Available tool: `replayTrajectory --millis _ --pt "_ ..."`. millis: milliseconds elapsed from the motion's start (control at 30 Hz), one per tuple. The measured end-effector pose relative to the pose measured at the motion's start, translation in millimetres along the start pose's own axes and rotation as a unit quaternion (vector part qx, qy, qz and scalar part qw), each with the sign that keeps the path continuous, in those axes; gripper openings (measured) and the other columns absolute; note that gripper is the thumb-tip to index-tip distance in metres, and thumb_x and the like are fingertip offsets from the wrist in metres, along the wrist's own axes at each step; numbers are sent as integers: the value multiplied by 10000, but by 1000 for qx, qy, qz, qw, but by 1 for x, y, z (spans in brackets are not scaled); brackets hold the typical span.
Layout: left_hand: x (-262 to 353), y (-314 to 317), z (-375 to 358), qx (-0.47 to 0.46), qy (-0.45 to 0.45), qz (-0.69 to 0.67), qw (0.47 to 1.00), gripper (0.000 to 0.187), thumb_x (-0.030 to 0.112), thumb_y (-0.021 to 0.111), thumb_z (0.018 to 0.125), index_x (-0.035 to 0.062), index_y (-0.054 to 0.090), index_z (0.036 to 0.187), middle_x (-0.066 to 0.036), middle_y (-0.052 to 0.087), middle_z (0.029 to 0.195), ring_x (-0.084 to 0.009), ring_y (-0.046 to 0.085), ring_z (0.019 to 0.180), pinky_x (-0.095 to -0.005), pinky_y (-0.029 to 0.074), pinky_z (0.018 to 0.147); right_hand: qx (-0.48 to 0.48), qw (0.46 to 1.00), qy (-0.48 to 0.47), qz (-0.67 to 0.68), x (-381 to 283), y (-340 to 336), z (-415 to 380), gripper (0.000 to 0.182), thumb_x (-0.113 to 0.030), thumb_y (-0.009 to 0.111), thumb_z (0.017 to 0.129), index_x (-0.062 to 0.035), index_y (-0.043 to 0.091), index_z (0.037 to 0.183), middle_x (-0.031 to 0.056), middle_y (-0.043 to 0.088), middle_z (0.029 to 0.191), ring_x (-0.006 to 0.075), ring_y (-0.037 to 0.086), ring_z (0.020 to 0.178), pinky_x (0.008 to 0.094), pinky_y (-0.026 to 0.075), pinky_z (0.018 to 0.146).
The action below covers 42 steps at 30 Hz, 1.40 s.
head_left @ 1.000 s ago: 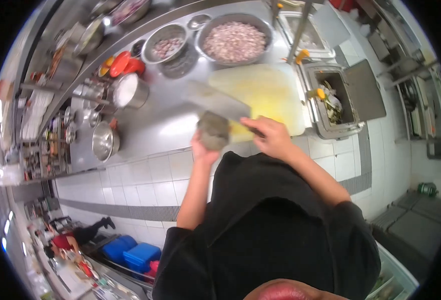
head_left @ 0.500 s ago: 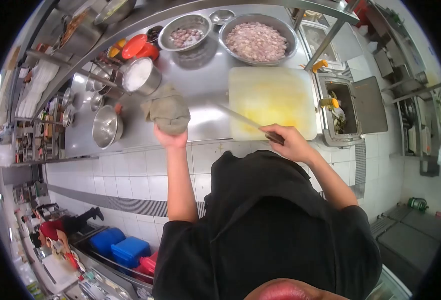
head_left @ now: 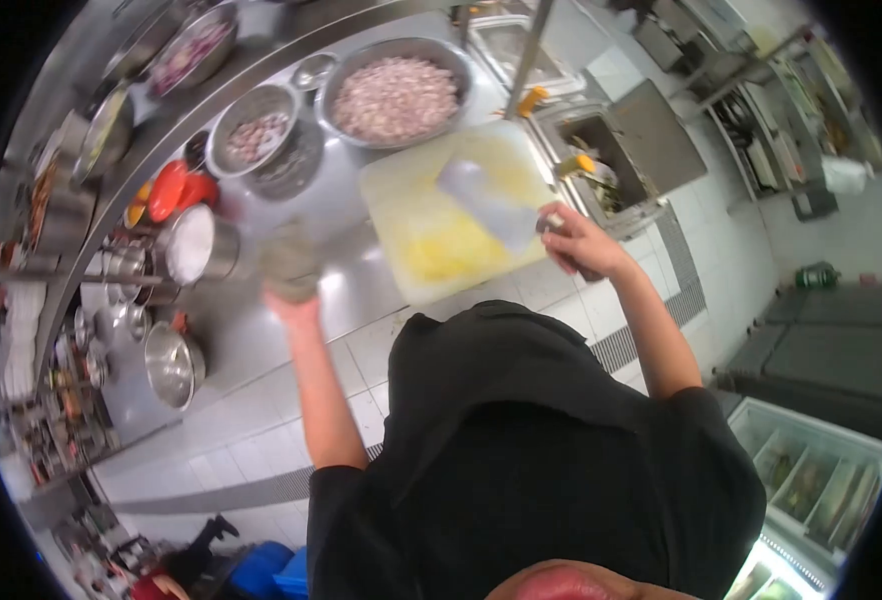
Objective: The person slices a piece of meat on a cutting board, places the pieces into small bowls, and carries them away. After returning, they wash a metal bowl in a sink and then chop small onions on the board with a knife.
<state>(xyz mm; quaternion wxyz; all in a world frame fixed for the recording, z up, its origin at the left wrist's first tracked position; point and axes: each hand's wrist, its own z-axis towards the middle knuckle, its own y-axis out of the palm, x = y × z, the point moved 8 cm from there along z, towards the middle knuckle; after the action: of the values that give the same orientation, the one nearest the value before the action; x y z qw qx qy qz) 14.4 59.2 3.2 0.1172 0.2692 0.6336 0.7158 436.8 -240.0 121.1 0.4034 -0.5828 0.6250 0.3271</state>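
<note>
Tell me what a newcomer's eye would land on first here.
Probably the big metal bowl heaped with pale pink pieces, at the far side of the counter behind the yellow-stained cutting board. Next comes the broad knife in the right hand, its blurred blade over that board. Then the bunched grey-brown cloth in the left hand, left of the board.
</note>
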Motion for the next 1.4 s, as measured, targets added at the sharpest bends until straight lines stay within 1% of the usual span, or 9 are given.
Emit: replayTrajectory --millis 167,333,600,867,933,1133,1267,1367,1400 --pt "83 -50 -15 397 99 442 798 449 202 528 992 1 551 1392 -161 617 1371 -324 599 1259 -506 471 1082 222 953 66 -195 -11 -100 16 568 -75 619 897 -58 413 1426 66 579 737 167 573 556 351 441 486" --pt "36 -86 -11 229 54 954 185 490 246 593 926 17 568 1359 -246 512 1449 -459 471 1354 -582 383 1123 218 922 128 -293 -30 -146 71 518 -65 594 852 -13 518 1361 119 630 698 211 602 531 375 452 467" --pt "-75 -54 69 -20 132 939 316 427 84 623 836 17 642 1257 -228 595 1381 -429 518 1318 -532 406 1114 76 966 192 -153 9 -210 212 54 -7 651 735 -24 640 785 117 655 701 179 639 533 330 495 454" --pt "-104 -6 -102 -117 30 909 399 361 -42 576 854 42 669 1193 -181 591 1402 -434 486 1348 -537 361 1155 233 894 86 -372 -6 -241 218 481 -87 706 749 -100 720 1230 129 752 899 274 746 761 379 589 693" --pt "-47 -33 -143 -60 -6 920 388 376 -44 596 854 58 674 1207 -174 578 1441 -426 476 1367 -535 341 1184 366 836 39 -407 -32 -240 190 505 -107 699 747 -102 705 1252 196 763 1061 359 716 1075 424 545 947" --pt "108 -71 -157 71 92 942 315 370 -58 571 865 -14 598 1231 -242 603 1311 -460 532 1243 -554 402 1072 496 770 13 -402 -37 -229 143 444 -264 729 815 -68 704 1213 175 756 1075 351 724 1040 428 569 887" --pt "147 -29 -101 168 157 936 268 277 22 554 959 -50 586 1225 -267 618 1231 -477 562 1149 -519 443 1011 216 734 162 -624 36 -180 157 335 -137 657 862 -68 729 1181 194 757 1122 356 731 1075 451 588 898" --pt "166 -39 -60 266 125 894 337 277 113 567 1016 -49 583 1240 -253 633 1222 -419 600 1129 -481 467 982 225 719 175 -634 49 -188 160 319 -117 646 893 -59 716 1199 179 751 1151 349 734 1066 449 593 887" --pt "159 -44 -49 287 117 828 468 330 161 580 1029 -57 581 1277 -218 649 1203 -350 618 1079 -441 482 961 246 727 179 -616 49 -188 156 318 -116 646 905 -51 704 1211 168 747 1162 349 736 1047 447 594 879"
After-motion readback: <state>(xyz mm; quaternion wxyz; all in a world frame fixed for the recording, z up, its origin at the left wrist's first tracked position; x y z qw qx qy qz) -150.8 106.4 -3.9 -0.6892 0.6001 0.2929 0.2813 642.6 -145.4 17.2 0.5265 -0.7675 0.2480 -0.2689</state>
